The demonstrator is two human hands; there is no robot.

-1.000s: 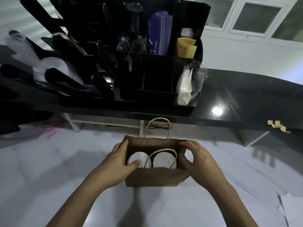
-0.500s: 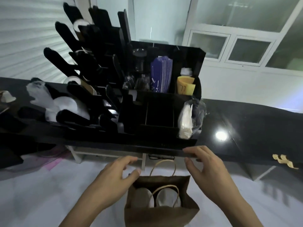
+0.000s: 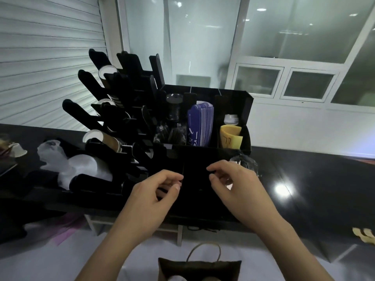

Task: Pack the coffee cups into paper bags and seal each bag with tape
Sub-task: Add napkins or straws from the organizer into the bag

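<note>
The brown paper bag (image 3: 199, 268) stands on the white surface at the bottom edge, its handle up and a white cup lid (image 3: 177, 278) just showing inside. Both hands are raised off the bag, in front of the black organiser (image 3: 203, 151) on the dark counter. My left hand (image 3: 150, 199) has its fingers loosely curled with nothing in them. My right hand (image 3: 237, 189) hovers with thumb and fingers bent toward each other and empty, in front of the organiser's low front compartment. No tape is visible.
The organiser holds blue sleeves (image 3: 202, 124), yellow card (image 3: 231, 136), a white bottle and a clear plastic bag (image 3: 246, 161). Slanted black racks (image 3: 113, 110) with paper cups stand to its left. Tan tape scraps (image 3: 364, 234) lie on the counter's right edge.
Both hands have let go of the bag and risen to the organiser on the counter. The view has tilted upward, so the bag has dropped to the bottom edge.
</note>
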